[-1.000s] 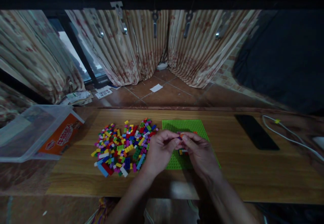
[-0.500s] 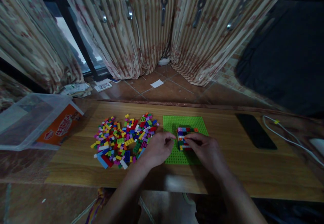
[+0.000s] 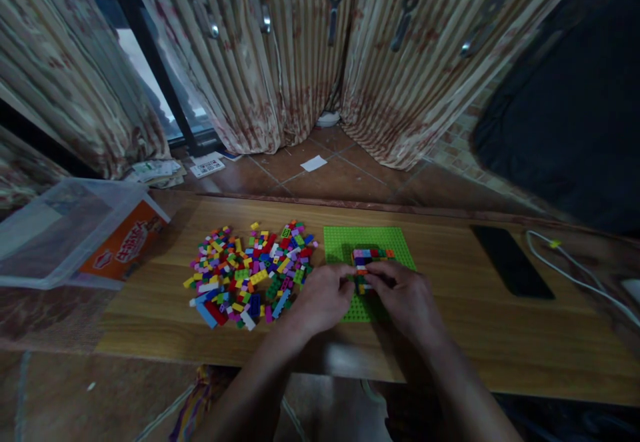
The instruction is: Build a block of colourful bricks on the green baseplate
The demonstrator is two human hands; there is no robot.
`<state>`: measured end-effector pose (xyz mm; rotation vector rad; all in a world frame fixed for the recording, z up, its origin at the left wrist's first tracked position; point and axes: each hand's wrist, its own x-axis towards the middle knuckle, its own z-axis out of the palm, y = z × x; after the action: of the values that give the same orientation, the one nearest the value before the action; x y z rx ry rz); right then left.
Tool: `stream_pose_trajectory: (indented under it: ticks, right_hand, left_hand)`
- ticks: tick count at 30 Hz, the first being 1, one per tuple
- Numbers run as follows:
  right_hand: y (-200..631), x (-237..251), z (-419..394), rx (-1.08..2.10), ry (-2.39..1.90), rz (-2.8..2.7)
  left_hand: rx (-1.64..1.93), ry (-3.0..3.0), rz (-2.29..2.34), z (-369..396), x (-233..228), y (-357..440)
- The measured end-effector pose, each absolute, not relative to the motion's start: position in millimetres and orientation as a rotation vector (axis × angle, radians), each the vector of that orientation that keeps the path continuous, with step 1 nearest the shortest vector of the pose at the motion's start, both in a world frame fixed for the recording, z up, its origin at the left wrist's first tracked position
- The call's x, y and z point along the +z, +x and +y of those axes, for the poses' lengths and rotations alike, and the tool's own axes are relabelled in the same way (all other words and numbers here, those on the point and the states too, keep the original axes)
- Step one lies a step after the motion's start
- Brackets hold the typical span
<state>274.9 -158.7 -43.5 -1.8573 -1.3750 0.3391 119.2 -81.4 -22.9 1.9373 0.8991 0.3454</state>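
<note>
Plastic brick stack (image 3: pixel 369 262) on green baseplate (image 3: pixel 345 245): light, rigid, snaps apart; left hand (image 3: pixel 320 299) and right hand (image 3: pixel 407 299) pinch its near sides.

We see white lettering on the orange box (image 3: pixel 121 250), too blurred for us to read.

Our left hand (image 3: pixel 320 297) and right hand (image 3: pixel 403 299) cover the brick stack's (image 3: pixel 367 255) near side, so we cannot tell our grip. At nine o'clock, the plastic bin (image 3: pixel 60 239) runs off the edge.
</note>
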Motion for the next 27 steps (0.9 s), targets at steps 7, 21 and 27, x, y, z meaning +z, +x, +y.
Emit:
stream_pose_trajectory:
  ticks: [7, 21, 27]
  right_hand:
    - [271.4, -42.2, -158.4, 0.31, -1.87, -1.362]
    - [274.7, -43.0, -159.2, 0.308, -1.869, -1.359]
    - [275.7, -45.0, -159.6, 0.286, -1.852, -1.414]
  left_hand:
    - [0.357, 1.941, 0.886, -81.1, -24.3, 118.9]
    - [0.337, 1.965, 0.893, -82.6, -21.1, 119.0]
    - [0.343, 1.973, 0.898, -82.2, -20.5, 119.1]
